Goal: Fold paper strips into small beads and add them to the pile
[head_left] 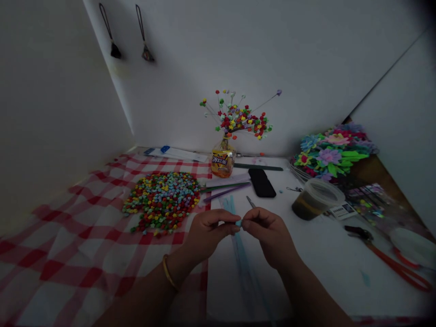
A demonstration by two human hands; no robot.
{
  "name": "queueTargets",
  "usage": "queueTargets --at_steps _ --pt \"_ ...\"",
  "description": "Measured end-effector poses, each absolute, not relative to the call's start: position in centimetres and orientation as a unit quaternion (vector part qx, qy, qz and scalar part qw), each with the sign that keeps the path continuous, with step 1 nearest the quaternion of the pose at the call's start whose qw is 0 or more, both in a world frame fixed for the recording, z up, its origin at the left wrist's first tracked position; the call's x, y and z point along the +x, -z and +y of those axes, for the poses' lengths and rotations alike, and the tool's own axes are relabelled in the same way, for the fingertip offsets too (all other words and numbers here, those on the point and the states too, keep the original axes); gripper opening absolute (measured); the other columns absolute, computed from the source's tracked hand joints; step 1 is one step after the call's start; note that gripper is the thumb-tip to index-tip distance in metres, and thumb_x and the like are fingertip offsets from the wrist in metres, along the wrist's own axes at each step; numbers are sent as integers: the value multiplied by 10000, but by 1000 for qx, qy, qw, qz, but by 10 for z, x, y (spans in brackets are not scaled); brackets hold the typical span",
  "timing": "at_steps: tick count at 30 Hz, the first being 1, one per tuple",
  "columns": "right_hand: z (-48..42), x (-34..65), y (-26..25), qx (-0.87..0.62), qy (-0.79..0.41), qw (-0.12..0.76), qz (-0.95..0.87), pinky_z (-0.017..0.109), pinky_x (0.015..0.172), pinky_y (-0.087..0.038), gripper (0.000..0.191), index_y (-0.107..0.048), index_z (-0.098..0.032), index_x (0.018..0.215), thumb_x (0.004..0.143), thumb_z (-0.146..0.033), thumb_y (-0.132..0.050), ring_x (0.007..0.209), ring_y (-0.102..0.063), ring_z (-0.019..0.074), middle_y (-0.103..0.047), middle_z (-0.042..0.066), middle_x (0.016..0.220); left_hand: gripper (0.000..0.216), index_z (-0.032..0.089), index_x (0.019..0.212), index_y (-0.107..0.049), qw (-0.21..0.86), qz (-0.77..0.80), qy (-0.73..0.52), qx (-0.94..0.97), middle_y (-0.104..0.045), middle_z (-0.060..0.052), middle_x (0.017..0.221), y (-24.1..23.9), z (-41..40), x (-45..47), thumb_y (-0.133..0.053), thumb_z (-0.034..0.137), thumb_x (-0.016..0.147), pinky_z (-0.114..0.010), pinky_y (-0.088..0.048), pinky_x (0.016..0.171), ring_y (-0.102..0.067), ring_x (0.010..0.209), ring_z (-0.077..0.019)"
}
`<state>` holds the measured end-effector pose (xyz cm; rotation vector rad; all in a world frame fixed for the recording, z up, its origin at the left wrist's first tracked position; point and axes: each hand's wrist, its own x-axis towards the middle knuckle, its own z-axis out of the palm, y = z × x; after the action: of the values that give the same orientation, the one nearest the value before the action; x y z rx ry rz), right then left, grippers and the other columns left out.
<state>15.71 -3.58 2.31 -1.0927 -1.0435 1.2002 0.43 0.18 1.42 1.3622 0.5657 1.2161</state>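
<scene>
My left hand [207, 232] and my right hand [267, 236] meet over the white table, fingers pinched together on a small light-blue paper piece [238, 223]. A gold bangle sits on my left wrist. Light-blue paper strips [238, 245] lie flat on the table just under and beyond my hands. To the left, a heap of small multicoloured paper stars [162, 200] rests on a red-and-white checked cloth [68, 240].
A bottle [222, 161] holding wire stems tipped with coloured stars stands at the back. Nearby lie purple and green strips [226, 190], a black phone [261, 182], a lidded tub [316, 198], paper flowers [330, 154] and red-handled scissors [391, 261] at right.
</scene>
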Motion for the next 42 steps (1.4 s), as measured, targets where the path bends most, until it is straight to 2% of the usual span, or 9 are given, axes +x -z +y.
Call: queueTargets --at_steps 8,14,17,23,30,34,37,40,42 --pt "-37 159 -26 -495 -466 553 -482 231 539 -390 118 -621 -179 634 641 -259 -707 554 -491 101 -587 -25 593 176 185 749 -738 575 233 -503 602 -694 -16 657 -12 3 3 -726 75 613 -213 -488 571 -618 607 -118" --pt "-41 156 -24 -539 -268 558 -571 279 617 -461 62 -675 -219 718 697 -277 -682 645 -577 149 -639 -10 671 138 145 726 -711 685 252 -456 510 -650 6 549 -13 5 5 -733 100 597 -218 -474 534 -578 510 -98" --pt "-41 156 -21 -517 -173 572 -613 298 639 -485 88 -682 -231 799 716 -263 -675 674 -599 161 -649 5 724 159 140 744 -701 704 236 -468 480 -655 5 574 -11 6 6 -748 118 594 -218 -469 539 -581 516 -95" --pt "-38 158 -19 -465 -20 543 -699 330 674 -502 106 -688 -225 838 742 -193 -656 754 -621 188 -666 43 773 180 126 749 -690 721 224 -471 455 -664 -1 606 -9 9 6 -764 121 585 -226 -463 537 -583 515 -97" --pt "-35 160 -21 -376 72 513 -769 386 730 -477 248 -667 -222 926 730 -72 -638 717 -598 171 -676 41 785 200 121 749 -690 731 238 -459 445 -660 -5 603 -8 10 5 -777 118 569 -231 -454 577 -580 550 -99" --pt "-36 161 -20 -379 13 519 -766 401 765 -470 259 -669 -243 948 745 -89 -626 736 -609 176 -689 37 821 181 129 752 -702 754 205 -453 430 -657 -8 600 -6 8 6 -772 125 585 -228 -446 574 -574 548 -97" --pt "-38 160 -19 -439 -167 567 -677 342 694 -489 192 -665 -244 956 779 -193 -611 768 -616 179 -678 43 834 159 142 740 -712 770 173 -460 406 -660 -11 610 -7 6 8 -767 129 592 -228 -441 566 -577 548 -100" --pt "-39 159 -20 -462 -361 577 -568 282 623 -475 82 -672 -215 780 761 -286 -635 685 -594 153 -658 21 727 162 153 731 -717 779 162 -467 386 -651 -3 578 -8 5 8 -772 124 582 -226 -434 553 -579 533 -102" --pt "-38 158 -22 -441 -445 567 -535 269 612 -461 104 -657 -205 684 731 -297 -666 636 -570 138 -639 3 653 165 155 731 -719 780 161 -468 383 -649 -2 568 -8 5 8 -771 116 579 -226 -432 549 -578 526 -102"
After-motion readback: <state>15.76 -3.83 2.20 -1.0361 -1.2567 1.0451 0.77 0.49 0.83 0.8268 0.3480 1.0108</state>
